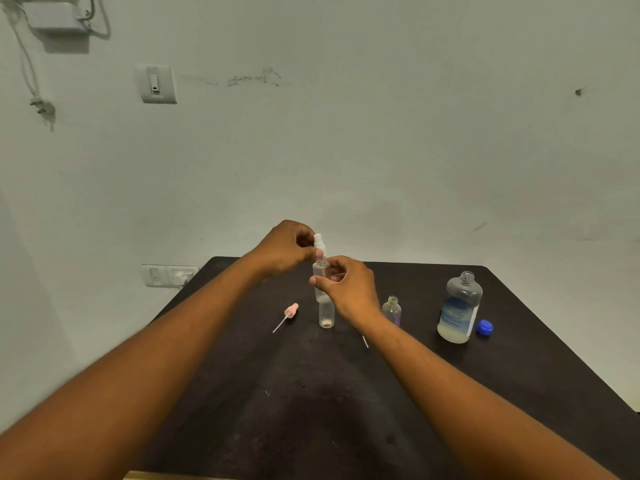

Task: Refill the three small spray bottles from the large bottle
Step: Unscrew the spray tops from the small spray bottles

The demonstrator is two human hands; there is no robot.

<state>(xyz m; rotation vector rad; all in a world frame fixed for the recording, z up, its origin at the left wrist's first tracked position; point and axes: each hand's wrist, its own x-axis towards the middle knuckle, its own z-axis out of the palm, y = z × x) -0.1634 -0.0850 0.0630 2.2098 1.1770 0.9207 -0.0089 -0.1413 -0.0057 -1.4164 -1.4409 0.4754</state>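
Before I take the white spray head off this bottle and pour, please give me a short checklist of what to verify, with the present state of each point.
1. Right hand holds the held spray bottle by its body: ok.
2. Left hand fingers on the white spray head: ok.
3. Large bottle uncapped, blue cap beside it: ok.
4. Large bottle contains liquid: ok, only a low layer.
5. Other two small bottles open: ok, the one at table centre and the short one have no heads.
6. Spray head already loosened: cannot tell.
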